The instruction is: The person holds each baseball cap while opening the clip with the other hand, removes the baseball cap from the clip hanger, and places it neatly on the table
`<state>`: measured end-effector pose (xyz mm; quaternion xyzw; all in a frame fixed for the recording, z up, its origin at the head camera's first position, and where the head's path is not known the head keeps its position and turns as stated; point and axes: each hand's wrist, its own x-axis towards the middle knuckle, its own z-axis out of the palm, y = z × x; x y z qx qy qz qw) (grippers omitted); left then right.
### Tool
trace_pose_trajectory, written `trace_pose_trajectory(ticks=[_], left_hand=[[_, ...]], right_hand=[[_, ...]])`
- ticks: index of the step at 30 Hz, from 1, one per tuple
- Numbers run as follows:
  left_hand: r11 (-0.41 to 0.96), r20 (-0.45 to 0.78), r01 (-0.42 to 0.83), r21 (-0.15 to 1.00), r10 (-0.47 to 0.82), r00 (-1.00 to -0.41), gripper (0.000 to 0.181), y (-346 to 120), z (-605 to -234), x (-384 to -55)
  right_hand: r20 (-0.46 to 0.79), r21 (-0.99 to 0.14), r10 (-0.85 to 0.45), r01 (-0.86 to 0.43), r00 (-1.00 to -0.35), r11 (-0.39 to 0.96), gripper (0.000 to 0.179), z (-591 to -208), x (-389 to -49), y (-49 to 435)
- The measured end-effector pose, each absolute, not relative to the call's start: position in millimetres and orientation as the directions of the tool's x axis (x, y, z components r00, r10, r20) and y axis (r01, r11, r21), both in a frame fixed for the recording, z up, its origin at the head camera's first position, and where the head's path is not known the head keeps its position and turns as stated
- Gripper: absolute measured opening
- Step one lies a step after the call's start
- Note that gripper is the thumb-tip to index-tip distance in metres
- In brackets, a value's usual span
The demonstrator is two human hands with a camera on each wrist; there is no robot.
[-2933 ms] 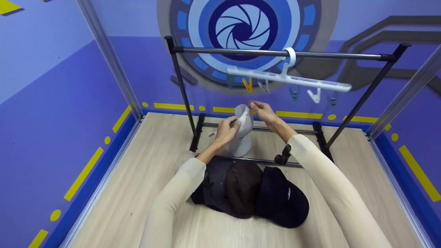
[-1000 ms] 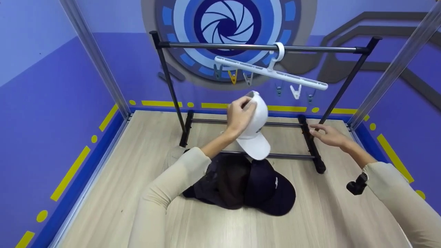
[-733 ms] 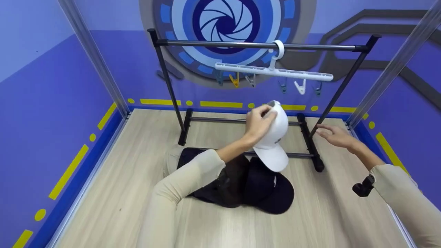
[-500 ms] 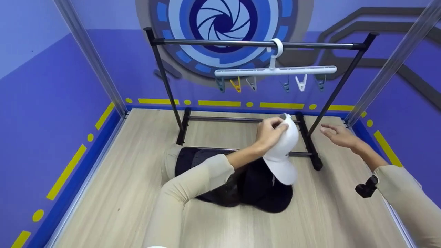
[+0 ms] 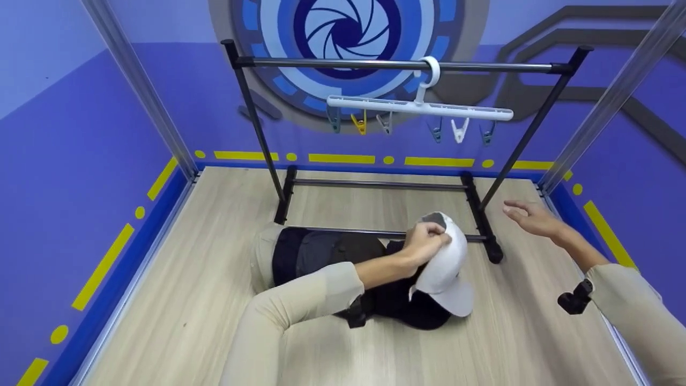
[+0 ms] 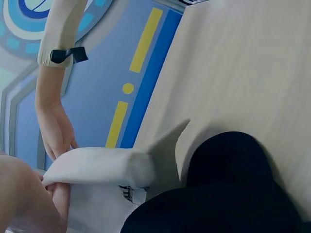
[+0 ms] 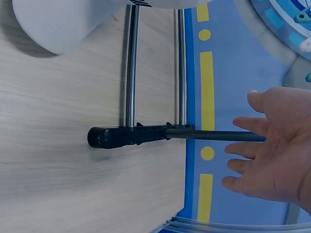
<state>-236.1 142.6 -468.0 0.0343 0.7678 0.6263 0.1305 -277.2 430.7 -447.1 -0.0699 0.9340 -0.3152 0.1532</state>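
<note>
My left hand (image 5: 426, 245) pinches the back edge of a white baseball cap (image 5: 450, 262), which hangs over the brim end of a dark navy cap (image 5: 423, 313). In the left wrist view the white cap (image 6: 97, 165) is held above the dark cap (image 6: 228, 160); whether they touch I cannot tell. My right hand (image 5: 533, 219) holds nothing and hovers near the right leg of the rack, fingers extended; the right wrist view shows its palm (image 7: 282, 145). Several caps lie nested in a row on the floor, from a beige one (image 5: 263, 252) on the left to the navy one.
A black and silver garment rack (image 5: 353, 64) stands at the back. From its top bar hangs a white clip hanger (image 5: 420, 106) with several clips, such as a yellow clip (image 5: 359, 124) and a white clip (image 5: 459, 130). Blue walls (image 5: 134, 107) enclose the wooden floor (image 5: 161, 321).
The right hand has let go of the white cap and moved right. The left hand has carried the cap from the rack's base rightward and down to the navy cap. The hanger sways.
</note>
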Motion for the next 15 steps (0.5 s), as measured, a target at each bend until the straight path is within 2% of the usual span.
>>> trace_pose_trajectory(ticks=[6,9,12,15], left_hand=[[0.308,-0.216,-0.13,0.943,0.264,-0.94,0.002,125.7,-471.0,-228.6],[0.373,-0.244,-0.118,0.92,0.313,-0.918,0.01,117.3,-471.3,-229.8],[0.536,-0.209,0.017,0.844,0.358,-0.91,0.016,110.5,-473.3,-231.5],[0.688,-0.182,0.144,0.712,0.379,-0.907,0.021,105.4,-475.9,-231.7]], right_hand=[[-0.261,-0.605,-0.22,-0.018,-0.94,0.796,0.063,-448.5,-277.1,429.2],[-0.27,-0.604,-0.22,-0.013,-0.937,0.797,0.064,-448.7,-277.5,427.5],[-0.268,-0.604,-0.224,-0.018,-0.937,0.796,0.063,-451.3,-278.2,426.1],[-0.26,-0.599,-0.225,-0.026,-0.939,0.8,0.063,-455.7,-278.1,424.6]])
